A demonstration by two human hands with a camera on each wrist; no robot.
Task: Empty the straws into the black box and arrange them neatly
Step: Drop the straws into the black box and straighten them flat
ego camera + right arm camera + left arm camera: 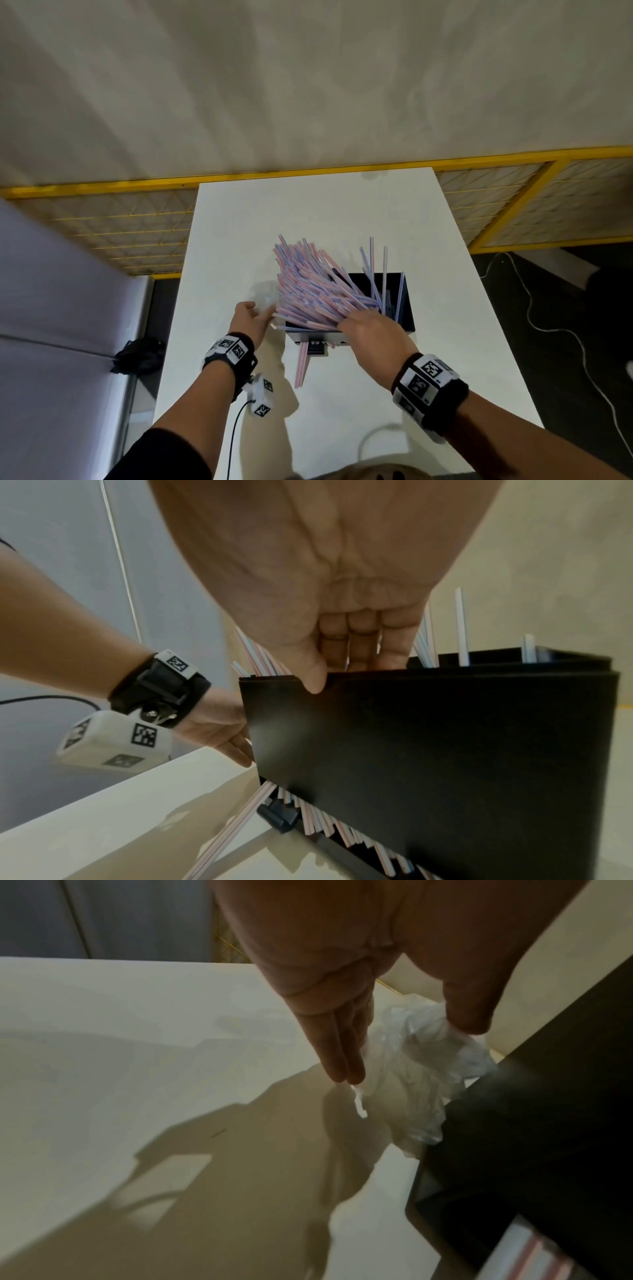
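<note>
A black box [406, 305] stands mid-table, with a big bunch of pink and blue striped straws [308, 284] in it, fanned out and leaning far left over its rim. A few straws [383, 270] stand apart at the right. More straw ends [318, 821] poke out under the box's front, and some straws [301, 366] lie on the table there. My right hand [368, 325] is at the near rim, fingers [359, 642] inside and thumb [313, 680] on the outer wall. My left hand [255, 313] hovers left of the box with straight fingers [342, 1053], beside a crumpled clear plastic bag [418, 1074].
The white table [342, 212] is narrow, with edges close on both sides. A white cable loop [376, 435] lies near its front edge. Yellow mesh fencing [130, 236] runs behind. On the floor are a dark bundle [137, 353] at left and a cable [548, 329] at right.
</note>
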